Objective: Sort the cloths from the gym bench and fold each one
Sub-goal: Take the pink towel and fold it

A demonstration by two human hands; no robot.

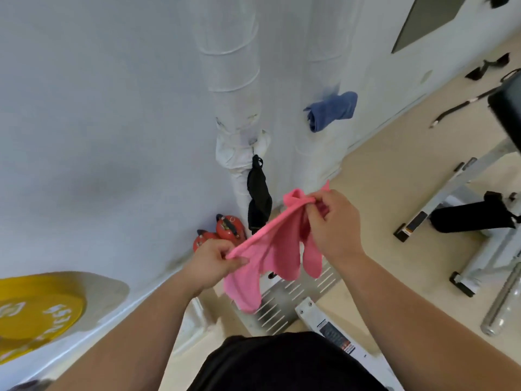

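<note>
A pink cloth (265, 258) hangs in the air between my hands in the middle of the view. My left hand (215, 262) pinches its lower left edge. My right hand (332, 221) grips its upper right corner, so the top hem stretches tight between them while the rest droops in loose folds. A blue cloth (331, 110) sits bunched on a white pipe at the wall, farther off. A black cloth or strap (258, 193) hangs from another pipe just beyond the pink cloth. The gym bench (479, 210) stands at the right.
Two red kettlebells (222, 231) rest by the wall below the pipes. A yellow weight plate (33, 314) leans at the lower left. A slotted metal footplate (284, 303) lies under the cloth. A bar (504, 300) and black straps (487, 66) lie on the floor at right.
</note>
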